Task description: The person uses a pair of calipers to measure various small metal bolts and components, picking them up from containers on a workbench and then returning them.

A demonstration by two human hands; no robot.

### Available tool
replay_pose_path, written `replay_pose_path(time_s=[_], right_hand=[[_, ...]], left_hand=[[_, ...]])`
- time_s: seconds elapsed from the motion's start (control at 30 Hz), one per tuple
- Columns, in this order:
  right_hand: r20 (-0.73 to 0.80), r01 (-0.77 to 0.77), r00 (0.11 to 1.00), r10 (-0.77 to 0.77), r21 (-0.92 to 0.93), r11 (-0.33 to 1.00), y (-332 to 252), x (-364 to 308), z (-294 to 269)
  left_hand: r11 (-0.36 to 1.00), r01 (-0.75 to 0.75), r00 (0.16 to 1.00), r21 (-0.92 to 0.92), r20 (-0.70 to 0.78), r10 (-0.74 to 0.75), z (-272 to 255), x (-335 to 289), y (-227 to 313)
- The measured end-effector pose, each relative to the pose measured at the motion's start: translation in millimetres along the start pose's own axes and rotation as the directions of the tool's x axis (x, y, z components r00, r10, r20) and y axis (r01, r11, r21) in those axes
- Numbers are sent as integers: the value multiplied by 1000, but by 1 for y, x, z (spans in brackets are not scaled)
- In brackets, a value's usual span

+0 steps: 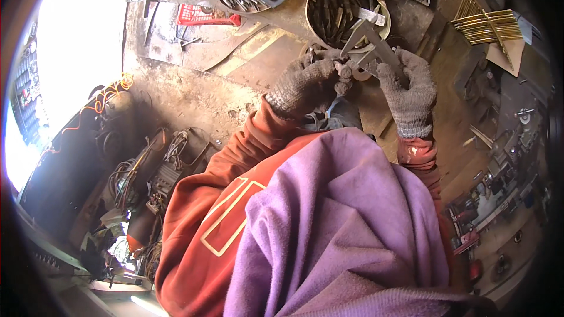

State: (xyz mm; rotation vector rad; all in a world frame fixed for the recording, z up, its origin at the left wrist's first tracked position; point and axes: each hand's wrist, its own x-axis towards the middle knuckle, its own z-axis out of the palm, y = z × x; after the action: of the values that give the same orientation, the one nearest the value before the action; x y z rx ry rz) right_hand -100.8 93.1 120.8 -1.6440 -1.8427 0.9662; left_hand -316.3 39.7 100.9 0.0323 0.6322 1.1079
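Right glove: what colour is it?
The right glove is brownish grey, paler toward the wrist; best in the head view.

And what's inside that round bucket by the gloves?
Inside the round bucket are lots of slim, dark metal pieces. A pale flat piece shows at the right side. The caliper hides some of the near edge, and the metal pieces cover the bottom.

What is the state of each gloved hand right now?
Left hand: curled near a small, brownish, rounded metal part; grip unclear.
Right hand: closed on a flat grey metal caliper.
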Motion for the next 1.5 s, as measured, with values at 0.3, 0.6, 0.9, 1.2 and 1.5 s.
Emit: replay_pose_path(time_s=[0.3,0.6,0.9,1.2,1.5], right_hand=[[161,413,905,-393,-116,903,-17,2,-9],[178,405,909,-377,-166,899,-17,4,-2],[164,453,888,-429,-160,877,-21,12,3],[177,473,878,-444,-179,863,-17,15,4],[251,462,873,-418,-153,874,-23,19,3]], left_hand=[[1000,-26,1000,11,-15,26,-1,-9,-1],[971,22,999,-238,52,-10,-33,-17,-8],[975,122,992,-184,54,-114,-29,-27,5],[996,67,989,-57,-126,-74,-18,-27,5],[996,92,986,-10,-137,-93,-30,-33,1]])
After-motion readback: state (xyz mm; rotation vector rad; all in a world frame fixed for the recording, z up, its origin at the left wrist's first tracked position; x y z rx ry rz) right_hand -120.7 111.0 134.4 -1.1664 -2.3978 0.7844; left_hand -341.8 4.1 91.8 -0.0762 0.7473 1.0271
